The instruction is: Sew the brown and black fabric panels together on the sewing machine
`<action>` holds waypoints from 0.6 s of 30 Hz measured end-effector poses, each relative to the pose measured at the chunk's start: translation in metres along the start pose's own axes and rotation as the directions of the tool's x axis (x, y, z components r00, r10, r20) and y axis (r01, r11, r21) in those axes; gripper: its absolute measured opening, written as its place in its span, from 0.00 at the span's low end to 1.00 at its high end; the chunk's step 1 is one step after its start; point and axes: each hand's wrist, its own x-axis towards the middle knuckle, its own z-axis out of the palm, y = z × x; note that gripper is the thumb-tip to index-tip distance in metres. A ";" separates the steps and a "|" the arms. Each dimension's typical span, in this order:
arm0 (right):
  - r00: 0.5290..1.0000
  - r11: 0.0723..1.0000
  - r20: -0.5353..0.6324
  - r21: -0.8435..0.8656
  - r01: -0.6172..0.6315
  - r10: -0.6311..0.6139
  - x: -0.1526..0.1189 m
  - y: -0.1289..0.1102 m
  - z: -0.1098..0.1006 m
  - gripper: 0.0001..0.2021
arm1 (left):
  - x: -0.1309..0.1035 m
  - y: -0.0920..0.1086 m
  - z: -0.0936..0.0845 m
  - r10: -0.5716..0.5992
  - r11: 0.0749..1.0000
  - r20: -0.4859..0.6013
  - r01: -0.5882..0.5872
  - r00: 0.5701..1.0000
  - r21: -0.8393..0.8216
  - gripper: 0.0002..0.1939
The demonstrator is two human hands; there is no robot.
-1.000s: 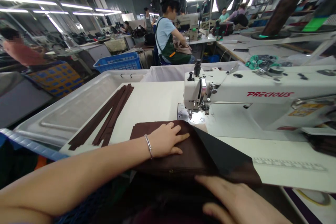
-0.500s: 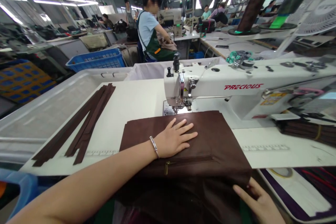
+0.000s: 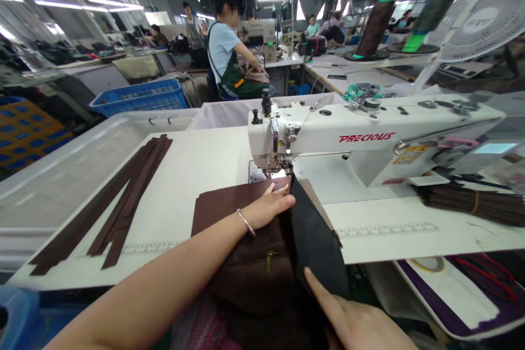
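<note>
Under the sewing machine's needle area lies the top edge of a dark brown leather-like panel. A short zipper with a gold pull runs across it. Its right side is folded up, showing a black lining. My left hand, wearing a silver bangle, grips the panel at the fold close below the presser foot, fingers drawn together. My right hand holds the folded part lower down. One of its digits lies along the black side, while the others are mostly hidden.
Brown strips lie on the white table at left. A banded bundle of brown strips sits at right. Thread cones and a fan stand behind. A co-worker sits at another machine beyond a blue crate.
The panel's right side has been folded up, exposing black lining. My left hand has gone from flat and spread to gripping at the fold. My right hand has moved left.
</note>
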 end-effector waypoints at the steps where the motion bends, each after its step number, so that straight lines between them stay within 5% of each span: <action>1: 0.999 0.999 0.038 -0.035 0.037 -0.036 0.010 -0.004 0.001 0.38 | 0.001 0.001 0.002 -0.002 1.000 -0.028 0.001 1.000 -0.021 0.22; 4: 0.996 0.995 0.071 -0.085 0.061 -0.055 0.038 -0.004 -0.013 0.27 | 0.003 0.000 0.013 -0.019 0.999 -0.231 0.007 0.973 -0.053 0.17; 6: 0.997 0.996 -0.062 -0.082 0.045 -0.050 0.061 0.004 -0.026 0.16 | 0.006 -0.005 0.020 -0.072 0.995 -0.372 0.044 0.926 -0.085 0.08; 9: 0.957 0.990 -0.272 -0.122 0.070 -0.101 0.103 0.021 -0.033 0.18 | 0.009 -0.012 0.024 -0.155 0.986 -0.495 0.102 0.855 -0.132 0.03; 12: 0.942 0.979 -0.289 -0.158 0.127 -0.169 0.130 0.032 -0.022 0.26 | 0.009 -0.017 0.020 -0.197 0.978 -0.553 0.120 0.810 -0.172 0.12; 16: 0.832 0.998 -0.551 -0.053 0.033 -0.057 0.121 0.035 -0.017 0.20 | 0.004 -0.015 0.015 -0.138 0.979 -0.479 0.048 0.867 -0.197 0.19; 18: 0.819 0.992 -0.565 0.121 -0.035 0.097 0.113 0.040 -0.024 0.12 | 0.002 -0.010 0.014 -0.073 0.976 -0.411 -0.018 0.909 -0.215 0.20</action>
